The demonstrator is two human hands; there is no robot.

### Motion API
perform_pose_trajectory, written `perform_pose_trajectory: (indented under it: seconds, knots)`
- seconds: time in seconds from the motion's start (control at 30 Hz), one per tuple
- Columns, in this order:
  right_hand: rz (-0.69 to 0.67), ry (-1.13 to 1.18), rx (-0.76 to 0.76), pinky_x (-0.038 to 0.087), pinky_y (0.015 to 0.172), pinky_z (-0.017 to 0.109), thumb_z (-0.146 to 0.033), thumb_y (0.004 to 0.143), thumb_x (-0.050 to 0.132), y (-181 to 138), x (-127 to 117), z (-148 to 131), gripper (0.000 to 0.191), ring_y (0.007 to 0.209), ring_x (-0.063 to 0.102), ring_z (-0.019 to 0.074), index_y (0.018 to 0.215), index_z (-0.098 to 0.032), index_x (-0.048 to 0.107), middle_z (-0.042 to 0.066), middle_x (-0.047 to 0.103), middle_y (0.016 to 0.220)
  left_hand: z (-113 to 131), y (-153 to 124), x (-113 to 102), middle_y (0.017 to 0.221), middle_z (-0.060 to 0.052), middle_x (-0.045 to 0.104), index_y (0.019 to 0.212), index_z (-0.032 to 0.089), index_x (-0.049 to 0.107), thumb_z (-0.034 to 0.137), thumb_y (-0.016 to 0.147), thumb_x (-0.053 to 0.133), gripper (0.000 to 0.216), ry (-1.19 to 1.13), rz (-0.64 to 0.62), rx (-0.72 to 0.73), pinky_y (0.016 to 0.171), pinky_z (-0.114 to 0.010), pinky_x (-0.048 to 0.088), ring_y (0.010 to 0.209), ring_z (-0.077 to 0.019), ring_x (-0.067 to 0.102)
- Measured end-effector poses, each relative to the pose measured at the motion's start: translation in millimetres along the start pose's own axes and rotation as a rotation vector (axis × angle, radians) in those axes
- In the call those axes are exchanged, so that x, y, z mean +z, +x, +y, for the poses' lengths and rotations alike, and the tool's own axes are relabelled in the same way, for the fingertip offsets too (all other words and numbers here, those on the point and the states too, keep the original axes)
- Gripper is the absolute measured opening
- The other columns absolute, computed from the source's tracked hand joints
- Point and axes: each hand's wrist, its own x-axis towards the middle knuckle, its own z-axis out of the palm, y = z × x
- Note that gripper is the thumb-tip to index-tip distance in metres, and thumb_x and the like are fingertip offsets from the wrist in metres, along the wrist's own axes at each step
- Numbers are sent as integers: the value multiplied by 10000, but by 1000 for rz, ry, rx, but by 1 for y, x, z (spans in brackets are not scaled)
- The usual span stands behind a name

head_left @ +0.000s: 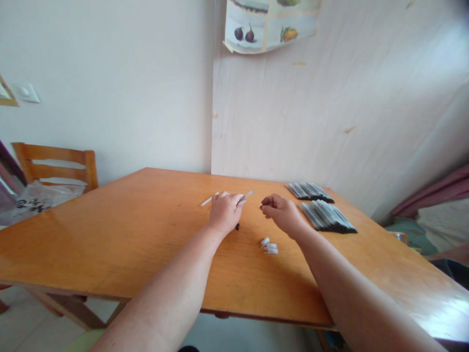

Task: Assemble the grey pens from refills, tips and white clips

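My left hand (225,208) is closed around a slim, pale translucent pen barrel (249,194), whose end sticks out to the right. Across a small gap, my right hand (280,210) pinches a small dark piece (261,206) with a thin light tip. Its exact kind is too small to tell. Just beyond my left hand, a white stick (208,200) lies on the table, partly hidden by the fingers. A small black piece (237,227) rests beside my left wrist. Several small whitish pieces (270,247) lie between my forearms.
Two flat rows of clear pens with black ends, a far row (309,190) and a nearer row (327,216), lie at the right of the wooden table (146,234). A wooden chair (58,161) stands at the left. The wall (176,98) rises behind the table.
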Motion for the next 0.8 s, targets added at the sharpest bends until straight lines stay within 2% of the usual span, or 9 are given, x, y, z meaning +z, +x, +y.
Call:
perform_pose_trajectory:
  seconds: [0.1, 0.2, 0.4, 0.8]
  knots:
    - [57, 256, -3, 423, 579, 250, -316, 730, 623, -2, -5, 5, 224, 612, 561, 125, 900, -173, 596, 4, 622, 690, 2, 0, 1, 838, -35, 696, 992, 261, 674, 331, 906, 478, 225, -4, -15, 47, 770, -341, 335, 859, -212, 560]
    - [83, 347, -25, 419, 585, 251, -352, 725, 650, -4, -7, 5, 236, 599, 538, 114, 864, -168, 601, -5, 598, 657, 3, 0, 3, 818, -34, 692, 999, 277, 688, 340, 910, 474, 240, -13, -34, 87, 769, -336, 342, 843, -207, 559]
    - [86, 366, -47, 404, 570, 251, -395, 710, 673, -4, -11, 0, 278, 602, 524, 115, 865, -174, 606, -9, 583, 648, 5, -1, 3, 839, -29, 708, 989, 282, 691, 343, 908, 490, 226, -42, -62, 134, 792, -350, 337, 849, -200, 560]
    - [26, 248, -81, 384, 545, 238, -386, 734, 619, -3, -8, 0, 273, 600, 514, 114, 914, -181, 607, -5, 603, 700, 7, -2, -1, 860, -28, 711, 986, 282, 690, 340, 914, 484, 226, -27, -97, 174, 813, -367, 321, 866, -205, 551]
